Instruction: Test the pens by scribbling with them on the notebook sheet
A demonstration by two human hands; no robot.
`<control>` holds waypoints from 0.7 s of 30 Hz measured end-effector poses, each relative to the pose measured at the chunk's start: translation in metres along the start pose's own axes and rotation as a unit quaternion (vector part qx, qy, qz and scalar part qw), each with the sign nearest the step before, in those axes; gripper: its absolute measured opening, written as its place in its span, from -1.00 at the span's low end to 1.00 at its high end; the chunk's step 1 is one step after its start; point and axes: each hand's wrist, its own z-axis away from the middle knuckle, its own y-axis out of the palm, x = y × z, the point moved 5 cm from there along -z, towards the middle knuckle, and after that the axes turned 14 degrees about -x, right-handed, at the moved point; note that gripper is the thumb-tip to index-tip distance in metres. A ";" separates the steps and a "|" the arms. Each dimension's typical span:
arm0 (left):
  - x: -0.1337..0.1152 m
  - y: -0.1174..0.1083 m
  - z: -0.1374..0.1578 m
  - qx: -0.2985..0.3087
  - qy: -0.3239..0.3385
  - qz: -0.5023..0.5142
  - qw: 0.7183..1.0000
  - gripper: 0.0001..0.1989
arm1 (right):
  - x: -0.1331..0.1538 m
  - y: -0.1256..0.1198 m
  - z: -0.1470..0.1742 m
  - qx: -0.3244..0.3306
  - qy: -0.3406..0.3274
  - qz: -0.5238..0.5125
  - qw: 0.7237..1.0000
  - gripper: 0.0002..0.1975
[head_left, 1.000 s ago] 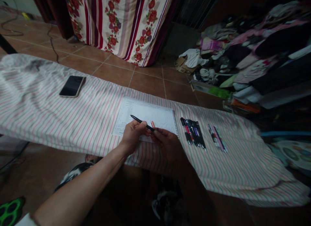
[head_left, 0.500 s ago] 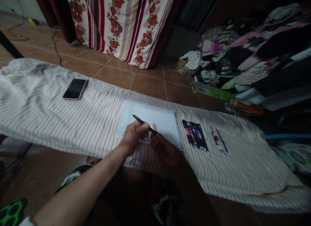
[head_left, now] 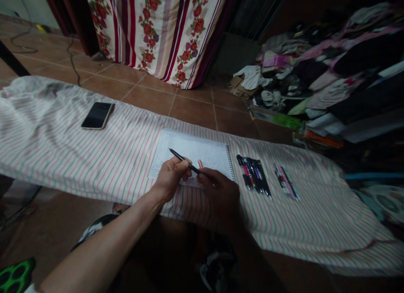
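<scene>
A slim black pen (head_left: 176, 154) slants above a spiral notebook (head_left: 211, 150) with writing on its page. My left hand (head_left: 170, 177) is closed around the pen's middle, thumb on top. At the lower right end of the pen, the fingers of my right hand (head_left: 221, 192) pinch it; their tips partly hide that end. Just behind the pen, a small orange-pink piece (head_left: 200, 163) shows over the page, too small to name. Right of the notebook lies a row of several pens (head_left: 255, 175), mostly black, and farther right a smaller group of pens (head_left: 286, 183).
Striped cloth (head_left: 135, 146) covers the long surface under everything. A phone (head_left: 97, 115) lies on it at the left. Beyond are a tiled floor (head_left: 192, 106), a floral curtain (head_left: 158, 36) and a heap of clothes (head_left: 315, 70) at the right.
The pen has shifted slightly left. My right hand has turned and risen a little, its fingers now farther over the pen's lower end.
</scene>
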 end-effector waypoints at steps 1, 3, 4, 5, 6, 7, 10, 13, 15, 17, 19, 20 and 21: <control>0.000 0.000 0.000 0.001 0.001 -0.002 1.000 -0.77 | -0.001 0.000 0.000 -0.001 0.004 -0.006 1.000 -0.87; 0.001 0.000 0.000 0.004 0.003 -0.003 1.000 -0.77 | -0.006 0.001 0.001 -0.001 0.050 -0.046 0.998 -0.86; 0.001 -0.001 -0.001 0.005 0.007 -0.003 1.000 -0.78 | -0.009 0.002 0.001 0.004 0.085 -0.072 0.994 -0.86; 0.002 -0.001 -0.001 0.006 0.014 -0.006 1.000 -0.78 | -0.012 0.004 0.001 0.011 0.123 -0.099 0.987 -0.85; 0.002 -0.001 -0.002 0.006 0.024 -0.011 1.000 -0.79 | -0.015 0.006 0.001 0.019 0.164 -0.127 0.978 -0.84; 0.002 -0.001 -0.003 0.006 0.034 -0.018 0.999 -0.80 | -0.018 0.008 0.002 0.027 0.207 -0.157 0.965 -0.83; 0.001 -0.001 -0.004 0.011 0.056 -0.037 0.998 -0.82 | -0.025 0.013 0.003 0.052 0.316 -0.234 0.918 -0.81; 0.000 0.000 -0.003 0.008 0.060 -0.054 0.997 -0.85 | -0.028 0.017 0.005 0.089 0.368 -0.266 0.886 -0.82; -0.001 0.000 -0.002 0.006 0.059 -0.055 0.997 -0.85 | -0.031 0.018 0.006 0.102 0.385 -0.282 0.873 -0.84; -0.001 0.001 -0.002 0.010 0.059 -0.053 0.997 -0.85 | -0.034 0.019 0.008 0.113 0.400 -0.300 0.859 -0.85; -0.001 0.001 -0.002 0.019 0.058 -0.052 0.997 -0.85 | -0.037 0.021 0.009 0.126 0.418 -0.318 0.842 -0.86; -0.001 0.000 -0.002 0.023 0.057 -0.052 0.997 -0.85 | -0.038 0.022 0.010 0.131 0.426 -0.327 0.833 -0.86; -0.001 0.000 -0.002 0.027 0.057 -0.052 0.997 -0.84 | -0.039 0.022 0.011 0.135 0.433 -0.335 0.826 -0.86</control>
